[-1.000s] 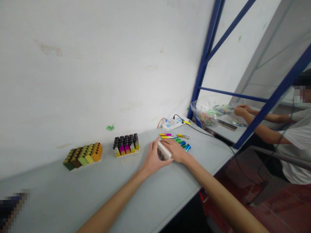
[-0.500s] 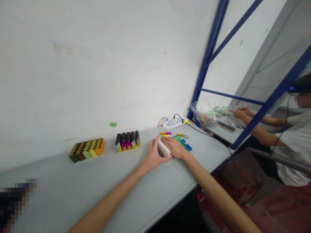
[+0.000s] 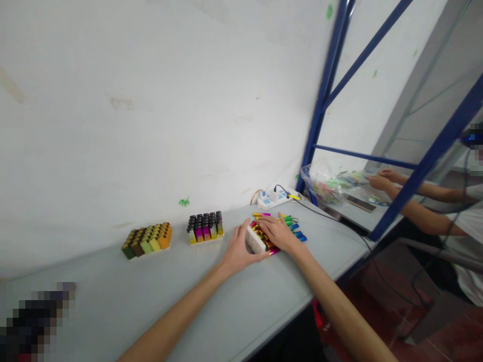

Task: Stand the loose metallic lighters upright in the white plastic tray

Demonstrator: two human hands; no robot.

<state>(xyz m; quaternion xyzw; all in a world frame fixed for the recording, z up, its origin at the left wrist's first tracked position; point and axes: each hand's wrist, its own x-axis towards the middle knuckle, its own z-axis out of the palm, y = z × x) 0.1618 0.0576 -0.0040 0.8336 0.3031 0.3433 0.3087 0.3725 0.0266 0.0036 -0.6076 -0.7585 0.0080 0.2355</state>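
Observation:
My left hand (image 3: 236, 255) is wrapped round a white tray (image 3: 255, 240) tipped on its edge on the table, its base towards the palm. Against the tray's far side, several shiny lighters in gold, red and magenta (image 3: 274, 251) lie on their sides. My right hand (image 3: 279, 234) rests on top of these lighters with its fingers spread, partly covering them. Beyond it, green and blue lighters (image 3: 300, 235) lie loose on the table.
To the left stand two trays of upright lighters, a black-topped set (image 3: 206, 232) and a green-and-orange set (image 3: 147, 244). A power strip (image 3: 273, 198) with a cable lies by the wall. Past the blue frame (image 3: 320, 105), another person's hands (image 3: 381, 180) work beside a plastic bag (image 3: 326, 188).
Gold and red lighters now show beside the tipped tray, where the right hand covered the spot before. The right hand's fingers have spread. The whole view has shifted slightly.

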